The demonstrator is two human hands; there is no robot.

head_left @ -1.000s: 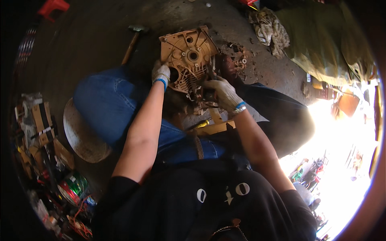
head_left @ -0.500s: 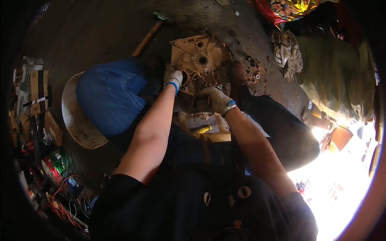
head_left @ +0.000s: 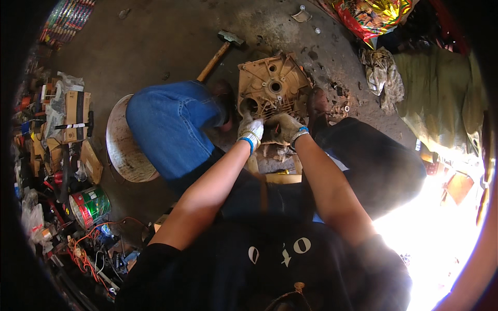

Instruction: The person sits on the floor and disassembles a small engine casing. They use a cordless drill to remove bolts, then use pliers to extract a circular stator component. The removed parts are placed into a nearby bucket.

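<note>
A dusty tan metal engine casing [head_left: 292,78] with round bores and cooling fins lies on the floor between my feet. My left hand [head_left: 251,128], in a pale work glove with a blue cuff, is closed at its near left corner, beside a large round opening. Just right of it, my right hand [head_left: 285,129], in a soiled glove, is curled at the casing's near finned edge. The hands are almost touching. Their fingers are partly hidden, and I cannot make out what lies in them. A small reddish spot shows by the right hand's fingers.
A wooden-handled hammer [head_left: 213,61] lies beyond my left knee. A round, dirty pan [head_left: 124,155] sits left of that leg. Cardboard, cables and a green-red tin [head_left: 94,203] clutter the left. A crumpled rag [head_left: 384,75] and green cloth [head_left: 433,93] are at right.
The view has shifted, so everything sits farther right and lower. My left hand has come inward, closer to my right hand. The right hand stays at the casing's near edge.
</note>
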